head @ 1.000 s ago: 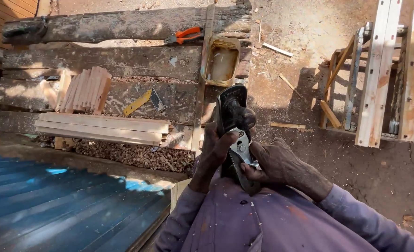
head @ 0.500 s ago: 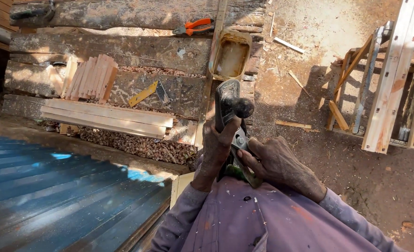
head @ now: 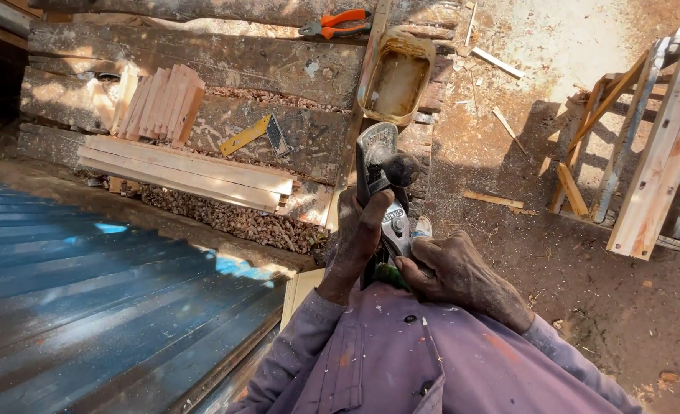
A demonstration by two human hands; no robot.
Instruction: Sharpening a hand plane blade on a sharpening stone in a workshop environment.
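Both hands gripped a metal hand plane (head: 383,188) held up close to the person's chest. The left hand (head: 357,230) wrapped its fingers shut around the plane's body, and the right hand (head: 449,272) pinched its rear end. At 12 o'clock of the plane lay a rusty tin (head: 396,77); at 11, orange pliers (head: 334,23); at 9, 2 stacked pale planks (head: 186,172).
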